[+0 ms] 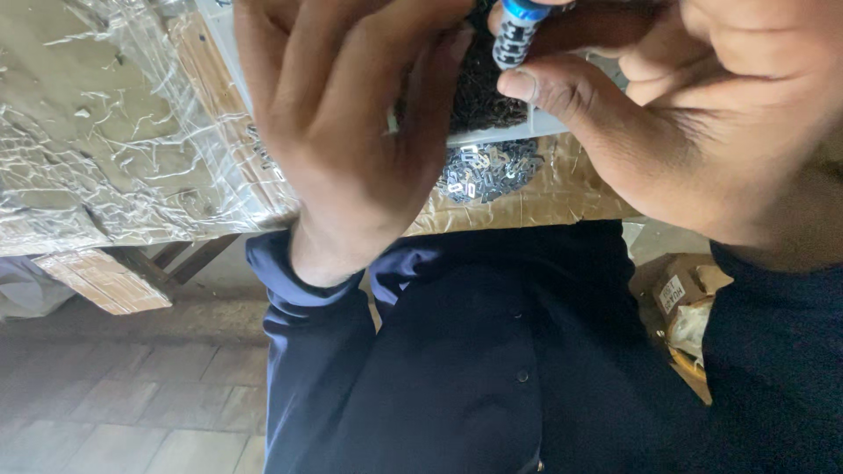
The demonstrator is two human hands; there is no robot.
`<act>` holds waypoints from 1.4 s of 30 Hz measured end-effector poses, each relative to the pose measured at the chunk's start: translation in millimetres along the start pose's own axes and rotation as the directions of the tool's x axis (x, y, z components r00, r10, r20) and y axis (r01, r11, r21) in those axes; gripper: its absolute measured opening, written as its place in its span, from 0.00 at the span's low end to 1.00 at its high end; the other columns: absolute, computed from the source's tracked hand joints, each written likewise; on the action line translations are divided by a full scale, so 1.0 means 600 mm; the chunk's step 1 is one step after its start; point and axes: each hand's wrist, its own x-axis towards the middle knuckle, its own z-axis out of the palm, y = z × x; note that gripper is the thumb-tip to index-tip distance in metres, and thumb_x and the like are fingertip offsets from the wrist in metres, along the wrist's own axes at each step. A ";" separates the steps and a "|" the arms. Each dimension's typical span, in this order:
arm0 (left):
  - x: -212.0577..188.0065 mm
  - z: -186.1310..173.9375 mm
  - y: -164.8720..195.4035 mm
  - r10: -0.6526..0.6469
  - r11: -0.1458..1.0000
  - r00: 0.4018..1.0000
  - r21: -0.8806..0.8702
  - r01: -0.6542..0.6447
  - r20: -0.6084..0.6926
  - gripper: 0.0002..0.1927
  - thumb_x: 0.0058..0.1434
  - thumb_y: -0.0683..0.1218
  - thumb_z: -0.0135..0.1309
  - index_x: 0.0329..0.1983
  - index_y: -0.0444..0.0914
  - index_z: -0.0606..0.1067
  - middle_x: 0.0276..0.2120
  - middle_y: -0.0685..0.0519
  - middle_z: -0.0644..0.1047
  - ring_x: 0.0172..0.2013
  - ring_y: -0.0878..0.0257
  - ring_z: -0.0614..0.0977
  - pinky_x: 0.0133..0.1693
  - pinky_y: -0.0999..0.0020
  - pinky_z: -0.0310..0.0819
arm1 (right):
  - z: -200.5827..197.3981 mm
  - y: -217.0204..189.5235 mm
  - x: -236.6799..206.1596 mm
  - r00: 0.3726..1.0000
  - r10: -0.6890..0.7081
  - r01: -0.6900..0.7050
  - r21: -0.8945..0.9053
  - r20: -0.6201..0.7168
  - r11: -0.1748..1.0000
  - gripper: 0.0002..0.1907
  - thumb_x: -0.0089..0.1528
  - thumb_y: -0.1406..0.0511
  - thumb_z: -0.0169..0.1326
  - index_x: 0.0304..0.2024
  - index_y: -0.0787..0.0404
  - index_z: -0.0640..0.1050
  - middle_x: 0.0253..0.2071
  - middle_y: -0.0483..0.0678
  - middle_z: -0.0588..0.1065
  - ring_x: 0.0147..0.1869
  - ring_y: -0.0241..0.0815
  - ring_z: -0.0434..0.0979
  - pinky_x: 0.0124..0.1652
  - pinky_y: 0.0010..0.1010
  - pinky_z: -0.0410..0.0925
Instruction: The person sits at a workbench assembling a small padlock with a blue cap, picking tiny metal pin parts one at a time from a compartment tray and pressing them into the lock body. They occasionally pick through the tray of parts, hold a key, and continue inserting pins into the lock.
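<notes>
My left hand [342, 132] is raised close to the camera, its fingers curled toward a small cylinder with a blue cap and a black-and-white patterned body [515, 33]. My right hand [694, 114] grips that cylinder between thumb and fingers near the top edge. Below the hands lies a pile of small flat metal pieces [487, 171] on the table. A white tray [527, 127] full of dark small parts [479, 96] sits behind the pile, mostly hidden by my hands.
The table [114, 140] is wrapped in crinkled clear plastic and brown tape. My dark blue shirt and sleeves [457, 351] fill the lower middle. A cardboard box [680, 294] sits on the floor at the right. A paved floor [123, 395] shows at lower left.
</notes>
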 end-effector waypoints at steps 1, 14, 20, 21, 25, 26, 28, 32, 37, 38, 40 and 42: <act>0.001 0.002 0.001 0.010 0.998 1.000 0.068 -0.011 0.012 0.09 0.69 0.40 0.66 0.51 0.38 0.79 0.46 0.52 0.78 0.51 0.54 0.74 0.51 0.60 0.67 | 0.000 -0.002 -0.001 1.000 0.018 -0.018 -0.003 -0.008 1.000 0.10 0.71 0.79 0.59 0.53 0.78 0.73 0.52 0.65 0.76 0.58 0.51 0.82 0.54 0.33 0.82; -0.006 -0.019 -0.010 -0.061 0.920 0.995 -0.383 0.085 0.075 0.06 0.76 0.40 0.64 0.51 0.35 0.79 0.45 0.53 0.82 0.46 0.63 0.80 0.50 0.67 0.69 | 0.003 0.001 0.006 1.000 0.003 -0.003 0.073 0.006 0.997 0.13 0.70 0.78 0.58 0.55 0.78 0.71 0.55 0.65 0.75 0.59 0.51 0.82 0.58 0.33 0.82; -0.003 -0.011 -0.006 -0.025 0.951 1.000 -0.309 0.028 0.015 0.05 0.70 0.40 0.65 0.45 0.34 0.81 0.41 0.51 0.83 0.41 0.61 0.78 0.47 0.67 0.68 | 0.003 0.000 0.016 1.000 -0.014 0.012 0.047 0.028 0.999 0.15 0.63 0.78 0.59 0.50 0.80 0.71 0.51 0.66 0.75 0.57 0.55 0.81 0.56 0.39 0.80; -0.005 -0.013 -0.005 -0.040 0.954 0.999 -0.296 0.047 0.028 0.05 0.70 0.40 0.65 0.44 0.34 0.80 0.41 0.51 0.83 0.41 0.61 0.78 0.46 0.66 0.68 | 0.004 0.003 0.019 0.999 -0.044 0.043 0.037 0.019 0.998 0.14 0.62 0.78 0.60 0.48 0.80 0.72 0.50 0.67 0.75 0.57 0.56 0.81 0.56 0.41 0.80; -0.004 -0.016 -0.007 -0.006 0.954 0.999 -0.299 0.016 0.036 0.08 0.70 0.42 0.68 0.44 0.34 0.80 0.41 0.50 0.82 0.40 0.59 0.77 0.46 0.65 0.68 | 0.004 0.016 0.028 0.989 -0.147 0.147 0.019 0.023 0.989 0.12 0.62 0.79 0.60 0.46 0.79 0.74 0.48 0.67 0.76 0.55 0.56 0.81 0.53 0.41 0.80; -0.002 -0.016 -0.009 0.002 0.952 1.000 -0.305 0.006 0.028 0.09 0.70 0.43 0.68 0.44 0.34 0.80 0.41 0.50 0.82 0.41 0.59 0.77 0.46 0.64 0.68 | 0.004 0.016 0.028 0.985 -0.170 0.170 0.015 0.021 0.985 0.12 0.63 0.79 0.60 0.47 0.79 0.74 0.47 0.67 0.76 0.54 0.55 0.81 0.53 0.41 0.80; 0.004 -0.014 -0.009 0.006 0.963 1.000 -0.268 -0.006 -0.003 0.09 0.69 0.44 0.68 0.45 0.35 0.80 0.41 0.51 0.81 0.41 0.60 0.76 0.45 0.63 0.67 | 0.005 0.015 0.024 0.986 -0.169 0.169 0.003 -0.011 0.986 0.11 0.64 0.78 0.60 0.47 0.79 0.75 0.48 0.66 0.77 0.54 0.54 0.81 0.53 0.40 0.80; 0.015 -0.006 -0.002 0.059 0.998 0.998 0.039 -0.059 0.002 0.07 0.70 0.44 0.66 0.47 0.38 0.81 0.43 0.52 0.80 0.45 0.56 0.73 0.47 0.60 0.67 | 0.009 0.007 0.001 0.997 0.009 -0.005 0.045 -0.083 0.999 0.04 0.71 0.79 0.57 0.46 0.75 0.75 0.48 0.63 0.78 0.53 0.49 0.84 0.52 0.32 0.81; 0.004 -0.003 0.007 0.020 0.997 0.998 0.067 -0.024 0.066 0.06 0.73 0.42 0.65 0.48 0.38 0.79 0.45 0.53 0.78 0.47 0.56 0.75 0.50 0.60 0.68 | 0.010 0.008 -0.011 0.996 0.038 -0.028 0.127 -0.079 0.992 0.03 0.77 0.79 0.55 0.53 0.74 0.75 0.52 0.60 0.78 0.59 0.44 0.83 0.57 0.28 0.79; 0.001 -0.004 0.004 0.006 1.000 0.999 0.015 -0.007 0.051 0.06 0.74 0.42 0.65 0.48 0.38 0.79 0.45 0.53 0.79 0.47 0.57 0.76 0.50 0.62 0.69 | 0.009 0.009 -0.010 0.997 0.036 -0.026 0.123 -0.073 0.992 0.04 0.77 0.79 0.55 0.53 0.74 0.75 0.53 0.60 0.78 0.59 0.44 0.83 0.57 0.28 0.79; -0.005 -0.006 -0.004 -0.022 0.993 0.999 -0.114 0.025 0.030 0.06 0.75 0.42 0.66 0.49 0.38 0.79 0.44 0.53 0.79 0.47 0.59 0.77 0.49 0.64 0.70 | 0.005 0.007 -0.008 0.998 0.053 -0.049 0.077 -0.043 0.996 0.05 0.75 0.79 0.56 0.52 0.75 0.75 0.52 0.61 0.78 0.57 0.46 0.83 0.55 0.29 0.80; -0.009 -0.006 -0.009 -0.020 0.985 1.000 -0.171 0.019 -0.005 0.07 0.75 0.41 0.66 0.50 0.37 0.79 0.45 0.52 0.79 0.47 0.59 0.78 0.49 0.65 0.71 | 0.002 0.002 -0.006 0.998 0.068 -0.068 0.030 -0.011 0.997 0.06 0.74 0.79 0.57 0.51 0.77 0.75 0.51 0.63 0.78 0.55 0.48 0.84 0.54 0.31 0.81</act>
